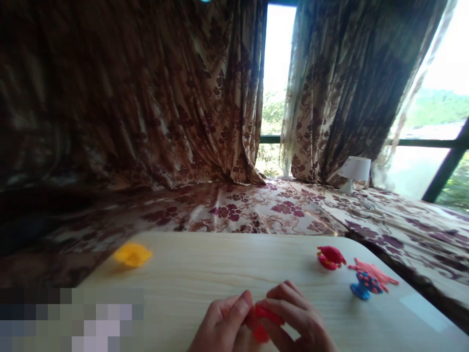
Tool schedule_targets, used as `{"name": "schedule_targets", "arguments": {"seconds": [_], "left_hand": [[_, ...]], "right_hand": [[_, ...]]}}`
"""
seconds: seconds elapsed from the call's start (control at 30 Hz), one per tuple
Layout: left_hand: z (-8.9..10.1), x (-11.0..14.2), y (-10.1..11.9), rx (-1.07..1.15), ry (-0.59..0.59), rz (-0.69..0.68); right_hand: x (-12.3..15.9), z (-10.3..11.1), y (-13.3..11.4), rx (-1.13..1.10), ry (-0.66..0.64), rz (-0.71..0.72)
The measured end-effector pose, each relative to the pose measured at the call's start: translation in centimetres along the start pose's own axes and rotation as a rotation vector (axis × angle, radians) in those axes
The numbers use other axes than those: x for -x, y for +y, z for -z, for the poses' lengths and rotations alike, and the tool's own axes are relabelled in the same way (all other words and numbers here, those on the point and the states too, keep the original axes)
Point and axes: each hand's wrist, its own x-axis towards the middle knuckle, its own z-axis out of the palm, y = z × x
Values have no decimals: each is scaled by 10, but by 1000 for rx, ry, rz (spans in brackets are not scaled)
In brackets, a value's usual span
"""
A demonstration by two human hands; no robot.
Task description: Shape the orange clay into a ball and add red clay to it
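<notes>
Near the table's front edge, both my hands meet around a piece of soft red modelling clay (269, 315). My left hand (225, 320) is closed, with thumb and forefinger pinching the left end of it. On the other side, my right hand (302, 318) has its bent fingers closed on the right part. Some of the red clay hangs down between the hands, and its full shape is hidden by my fingers.
A yellow flower-like piece (132, 255) lies at the table's far left. To the right are a red figure with yellow bits (331, 257), a flat pink piece (377, 274) and a blue stemmed shape with pink dots (362, 288). Beyond the table (205, 259) stands a white lamp (355, 168).
</notes>
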Motion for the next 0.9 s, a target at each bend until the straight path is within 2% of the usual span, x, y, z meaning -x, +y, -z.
{"name": "schedule_targets", "arguments": {"seconds": [0.2, 0.43, 0.6, 0.73, 0.9], "left_hand": [[1, -3, -2, -37, -141, -48], [6, -5, -6, -154, -95, -137], [6, -2, -2, -165, -126, -157], [4, 0, 0, -166, -141, -162], [4, -2, -2, -167, -119, -202]], "right_hand": [[4, -3, -9, -77, -2, -203], [6, -3, -9, -164, 36, -216], [4, 0, -11, -137, 79, -226], [2, 2, -11, -113, 36, -194], [1, 2, -11, -167, 33, -234]]}}
